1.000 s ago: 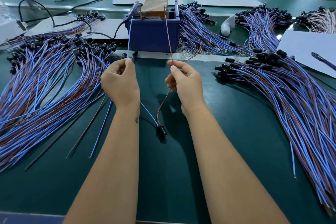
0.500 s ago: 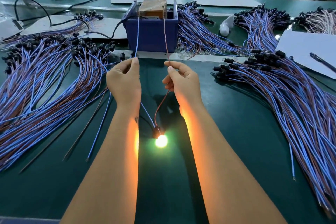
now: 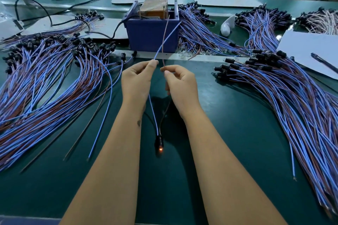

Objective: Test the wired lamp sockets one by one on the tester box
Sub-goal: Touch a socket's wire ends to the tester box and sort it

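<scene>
Workbench [image 3: 228,151]: dark green surface, carrying all items listed below.
Right bundle [image 3: 285,100]: large fan of blue and brown wired sockets, black socket ends pointing toward the centre, wire ends running to the near right edge.
Left bundle [image 3: 45,86]: large fan of the same wired sockets, black socket ends at the far side, wire ends trailing to the near left.
Far bundles [image 3: 199,29]: further wired sockets lying behind and to the right of the tester box.
Tester box [image 3: 151,33]: blue open-top box at the far centre of the bench, with a brown block inside and a black cable leaving its left side.
White sheet [image 3: 307,49]: lies at the far right, with a dark pen [image 3: 323,62] resting on it.
Left hand [image 3: 136,82]: thumb and forefinger pinch the blue wire [image 3: 165,41]; the remaining fingers are curled.
Right hand [image 3: 181,84]: thumb and forefinger pinch the brown wire [image 3: 165,36]; the remaining fingers are curled.
Wire routing: both wires rise from the hands toward the tester box and cross in front of it; whether their tips touch any contact cannot be told.
Lamp socket [image 3: 159,141]: black, lying on the bench between the two forearms, joined to both held wires; a small orange glow shows at its near end.
</scene>
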The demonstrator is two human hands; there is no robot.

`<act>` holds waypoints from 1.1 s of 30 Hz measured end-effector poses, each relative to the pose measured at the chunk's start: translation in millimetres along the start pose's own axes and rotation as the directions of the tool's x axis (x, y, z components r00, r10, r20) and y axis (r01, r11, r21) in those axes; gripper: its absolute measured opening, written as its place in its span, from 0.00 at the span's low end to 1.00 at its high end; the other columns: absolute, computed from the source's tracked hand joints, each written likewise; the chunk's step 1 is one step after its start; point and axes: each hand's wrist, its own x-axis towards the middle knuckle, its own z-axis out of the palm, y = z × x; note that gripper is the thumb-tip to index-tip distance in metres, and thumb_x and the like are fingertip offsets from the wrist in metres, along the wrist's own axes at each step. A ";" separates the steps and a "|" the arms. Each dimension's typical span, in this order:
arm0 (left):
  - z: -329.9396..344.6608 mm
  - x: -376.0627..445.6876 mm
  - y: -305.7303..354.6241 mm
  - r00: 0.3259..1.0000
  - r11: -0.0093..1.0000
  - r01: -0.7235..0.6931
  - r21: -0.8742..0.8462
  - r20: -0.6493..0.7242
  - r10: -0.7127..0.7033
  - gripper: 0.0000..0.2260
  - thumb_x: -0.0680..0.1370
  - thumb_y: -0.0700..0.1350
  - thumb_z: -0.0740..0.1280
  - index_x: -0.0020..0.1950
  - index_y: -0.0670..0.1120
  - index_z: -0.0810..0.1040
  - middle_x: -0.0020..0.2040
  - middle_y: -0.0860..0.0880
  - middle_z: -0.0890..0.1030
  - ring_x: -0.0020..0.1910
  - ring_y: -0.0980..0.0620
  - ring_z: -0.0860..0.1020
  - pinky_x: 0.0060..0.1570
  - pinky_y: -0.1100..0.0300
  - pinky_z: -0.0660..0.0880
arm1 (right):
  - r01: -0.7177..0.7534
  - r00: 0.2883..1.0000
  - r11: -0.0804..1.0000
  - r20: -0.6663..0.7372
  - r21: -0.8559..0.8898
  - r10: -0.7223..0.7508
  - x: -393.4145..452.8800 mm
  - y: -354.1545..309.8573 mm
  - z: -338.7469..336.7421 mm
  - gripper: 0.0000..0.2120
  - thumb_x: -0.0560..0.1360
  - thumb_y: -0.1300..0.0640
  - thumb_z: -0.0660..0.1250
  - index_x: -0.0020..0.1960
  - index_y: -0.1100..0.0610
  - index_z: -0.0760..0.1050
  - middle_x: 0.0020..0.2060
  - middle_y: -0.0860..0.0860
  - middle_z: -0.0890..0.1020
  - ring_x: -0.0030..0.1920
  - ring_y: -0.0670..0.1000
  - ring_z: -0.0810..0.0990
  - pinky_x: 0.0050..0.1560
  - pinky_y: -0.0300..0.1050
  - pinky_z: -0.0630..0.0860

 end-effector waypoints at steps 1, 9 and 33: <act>2.1 -1.5 0.2 0.999 1.000 0.010 0.001 0.032 -0.010 0.04 0.77 0.45 0.71 0.45 0.50 0.86 0.32 0.59 0.82 0.33 0.65 0.77 0.38 0.71 0.73 | 0.008 1.000 0.999 0.018 -0.053 -0.007 0.0 0.6 1.4 0.07 0.78 0.61 0.64 0.45 0.54 0.80 0.27 0.44 0.76 0.33 0.47 0.74 0.39 0.46 0.73; 0.6 -4.6 1.1 0.977 0.994 0.110 0.009 0.183 -0.110 0.04 0.77 0.43 0.71 0.44 0.46 0.84 0.34 0.50 0.83 0.29 0.56 0.78 0.32 0.64 0.75 | 0.034 0.993 0.978 0.119 -0.208 -0.009 -3.8 -3.0 -1.9 0.10 0.76 0.58 0.63 0.38 0.55 0.79 0.23 0.43 0.75 0.29 0.46 0.72 0.35 0.43 0.70; 10.1 -12.4 -7.4 0.939 0.933 -0.186 0.308 0.335 0.077 0.08 0.79 0.40 0.67 0.43 0.51 0.82 0.35 0.53 0.81 0.35 0.56 0.76 0.44 0.61 0.75 | 0.035 0.932 0.992 -0.354 -0.123 -0.077 2.2 -24.0 -40.0 0.12 0.69 0.64 0.58 0.37 0.52 0.77 0.40 0.52 0.82 0.41 0.56 0.81 0.47 0.52 0.78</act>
